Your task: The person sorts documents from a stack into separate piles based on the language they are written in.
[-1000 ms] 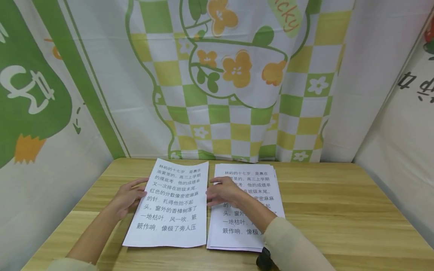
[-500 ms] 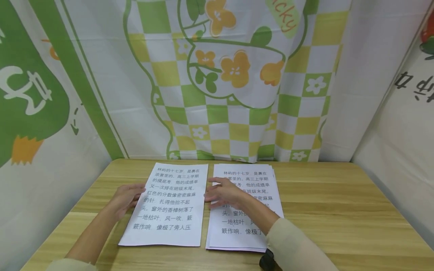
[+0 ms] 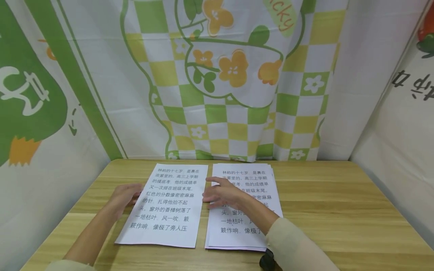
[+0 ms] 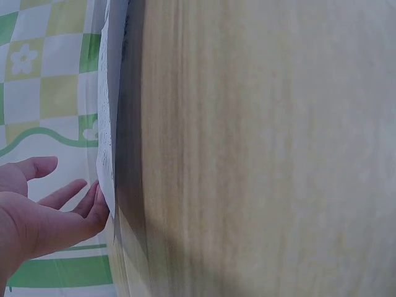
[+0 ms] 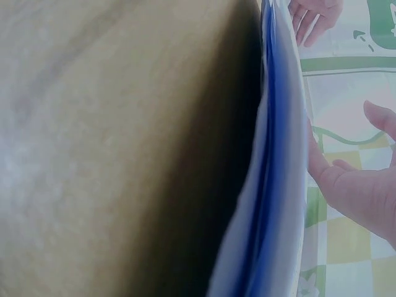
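A single printed sheet (image 3: 162, 205) is lying face up, just left of a stack of printed sheets (image 3: 237, 222) at its 3 o'clock. The two are sitting apart, the gap between them widening a little toward the person. In the left wrist view a dark band is showing beneath the sheet, so its edge seems to be standing slightly off the table (image 3: 322, 210).

The left hand (image 3: 123, 197) is touching the sheet's edge toward 10 o'clock with fingertips; its fingers are spreading loosely, and no firm pinch is showing. The right hand (image 3: 223, 194) is hovering over the stack's left part, its loosely spread fingers reaching the sheet's edge at 3 o'clock; whether they are pressing there or only lying just beside it, I cannot tell.

The step in hand appears to be a steadying of the sheet between both hands. As a judgement, any next move is calling for light, even contact from 9 and 3 o'clock, so that the paper is neither buckling nor sliding toward the stack.

No container is showing; the papers are resting directly on the table.

Farther out, a small dark object (image 3: 267, 260) is sitting at 4 o'clock beneath the right sleeve (image 3: 298, 244), and a checked, flowered cloth (image 3: 223, 113) is hanging at 12 o'clock.
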The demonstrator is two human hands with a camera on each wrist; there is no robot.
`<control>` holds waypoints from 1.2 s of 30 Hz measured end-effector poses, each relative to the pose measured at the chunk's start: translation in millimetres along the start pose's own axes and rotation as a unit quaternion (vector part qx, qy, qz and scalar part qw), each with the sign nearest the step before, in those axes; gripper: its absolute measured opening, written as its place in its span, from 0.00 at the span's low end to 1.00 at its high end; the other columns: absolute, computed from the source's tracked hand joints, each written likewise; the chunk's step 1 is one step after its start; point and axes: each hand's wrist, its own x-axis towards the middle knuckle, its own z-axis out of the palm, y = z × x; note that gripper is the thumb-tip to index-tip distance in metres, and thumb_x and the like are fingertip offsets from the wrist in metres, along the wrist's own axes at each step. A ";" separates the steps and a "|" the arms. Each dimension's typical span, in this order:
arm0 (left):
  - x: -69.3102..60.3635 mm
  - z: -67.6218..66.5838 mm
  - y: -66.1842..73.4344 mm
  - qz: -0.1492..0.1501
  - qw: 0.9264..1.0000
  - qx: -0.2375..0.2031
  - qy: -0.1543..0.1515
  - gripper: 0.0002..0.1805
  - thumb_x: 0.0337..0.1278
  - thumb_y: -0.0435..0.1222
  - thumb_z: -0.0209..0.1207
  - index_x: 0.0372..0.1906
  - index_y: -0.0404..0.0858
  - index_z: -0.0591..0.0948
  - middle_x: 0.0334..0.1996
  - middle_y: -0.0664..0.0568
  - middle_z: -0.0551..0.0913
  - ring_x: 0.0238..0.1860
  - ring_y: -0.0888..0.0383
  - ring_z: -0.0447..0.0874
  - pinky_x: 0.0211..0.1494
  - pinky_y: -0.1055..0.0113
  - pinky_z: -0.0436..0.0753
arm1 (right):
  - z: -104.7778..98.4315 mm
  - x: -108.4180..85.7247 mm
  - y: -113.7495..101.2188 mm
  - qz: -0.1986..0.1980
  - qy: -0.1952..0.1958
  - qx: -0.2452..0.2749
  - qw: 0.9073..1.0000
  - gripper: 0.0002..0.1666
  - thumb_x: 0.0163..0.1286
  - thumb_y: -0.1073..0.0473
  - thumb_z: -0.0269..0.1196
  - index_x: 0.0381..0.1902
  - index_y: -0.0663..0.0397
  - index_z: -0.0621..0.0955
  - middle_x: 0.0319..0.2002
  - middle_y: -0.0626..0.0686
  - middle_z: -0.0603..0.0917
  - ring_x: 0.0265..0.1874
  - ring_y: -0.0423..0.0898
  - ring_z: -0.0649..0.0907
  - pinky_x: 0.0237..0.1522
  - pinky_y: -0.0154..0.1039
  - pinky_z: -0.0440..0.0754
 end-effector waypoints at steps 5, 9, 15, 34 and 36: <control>0.3 -0.9 -1.5 0.000 1.000 -0.004 0.003 0.32 0.82 0.42 0.46 0.75 0.21 0.61 0.72 0.27 0.65 0.66 0.41 0.70 0.52 0.72 0.80 | 0.6 -0.2 0.8 -0.001 -0.001 0.004 1.000 0.42 0.73 0.66 0.60 0.80 0.65 0.57 0.63 0.72 0.77 0.59 0.66 0.83 0.55 0.54 0.87; 0.6 -2.1 -2.7 -0.004 1.000 -0.014 0.006 0.32 0.82 0.42 0.47 0.75 0.21 0.60 0.72 0.28 0.65 0.65 0.43 0.72 0.50 0.75 0.82 | 0.3 0.3 2.3 0.002 -0.004 0.005 1.000 0.42 0.73 0.66 0.59 0.81 0.65 0.56 0.64 0.73 0.75 0.60 0.65 0.82 0.54 0.55 0.88; 0.3 -2.6 -3.9 -0.003 1.000 -0.019 0.007 0.32 0.81 0.39 0.48 0.75 0.21 0.60 0.72 0.28 0.66 0.57 0.53 0.77 0.49 0.76 0.84 | 1.8 -1.9 1.7 -0.005 -0.010 0.012 1.000 0.43 0.71 0.72 0.58 0.81 0.64 0.56 0.69 0.74 0.70 0.61 0.67 0.81 0.53 0.58 0.88; -4.2 10.6 5.5 -0.004 0.999 0.027 0.018 0.34 0.77 0.40 0.50 0.77 0.23 0.60 0.65 0.29 0.72 0.52 0.51 0.78 0.49 0.68 0.79 | -33.5 -50.4 -5.6 -0.049 0.032 -0.118 0.991 0.45 0.69 0.66 0.68 0.80 0.61 0.62 0.67 0.70 0.75 0.56 0.59 0.85 0.47 0.53 0.90; -5.6 13.5 8.3 0.000 0.999 0.032 0.023 0.34 0.77 0.40 0.50 0.76 0.23 0.60 0.64 0.27 0.73 0.47 0.51 0.81 0.45 0.67 0.83 | -43.0 -56.0 -5.0 -0.052 0.045 -0.128 0.989 0.45 0.70 0.66 0.67 0.80 0.61 0.61 0.67 0.70 0.75 0.56 0.60 0.85 0.47 0.53 0.90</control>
